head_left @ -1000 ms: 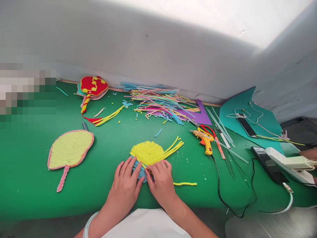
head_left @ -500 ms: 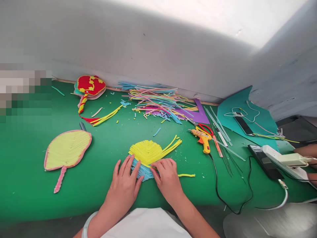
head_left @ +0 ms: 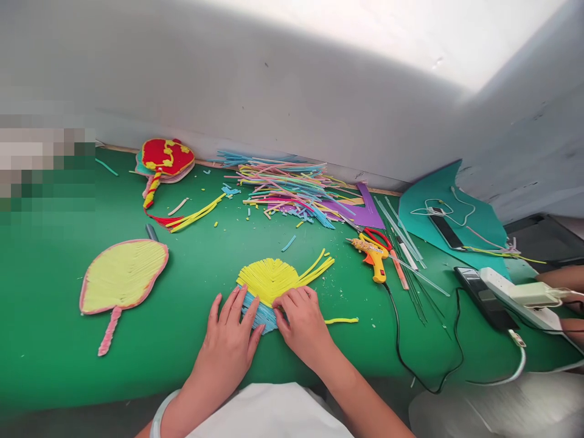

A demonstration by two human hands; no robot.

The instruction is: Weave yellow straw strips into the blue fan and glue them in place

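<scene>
A half-made fan of yellow and blue fuzzy strips (head_left: 267, 281) lies on the green table (head_left: 205, 255) in front of me. My left hand (head_left: 230, 339) lies flat with spread fingers on its blue lower left part. My right hand (head_left: 303, 319) presses its curled fingertips down on the fan's lower right edge, where yellow strips meet blue. Loose yellow strip ends (head_left: 319, 267) stick out to the upper right. One more yellow strip (head_left: 341, 320) lies just right of my right hand.
A finished yellow fan with pink rim (head_left: 122, 281) lies left, a red fan (head_left: 165, 157) at the back. A heap of coloured strips (head_left: 292, 188) sits behind. A yellow glue gun (head_left: 375, 258), red scissors (head_left: 381, 238), a power strip (head_left: 520, 295) and a phone (head_left: 444, 230) lie right.
My right hand slid right along the fan's lower edge, then came back a little; its fingers stay pressed on the strips. My left hand has barely moved.
</scene>
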